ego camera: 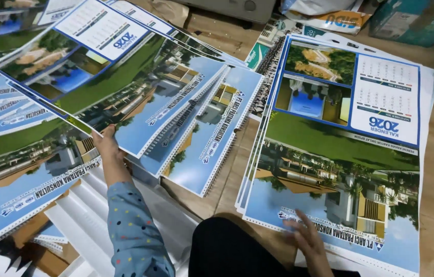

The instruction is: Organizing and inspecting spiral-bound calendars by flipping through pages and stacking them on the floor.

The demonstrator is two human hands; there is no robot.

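My left hand (108, 146) pinches the near edge of a glossy calendar sheet (119, 87), lifted above the fanned sheets (201, 133). My right hand (306, 238) lies flat, fingers released, on the squared stack (340, 149). I judge keeping punched edges aligned matters most.

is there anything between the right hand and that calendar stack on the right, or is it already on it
Nothing visible in between: the right hand already rests flat on the top sheet of the right calendar stack, near its closest edge.
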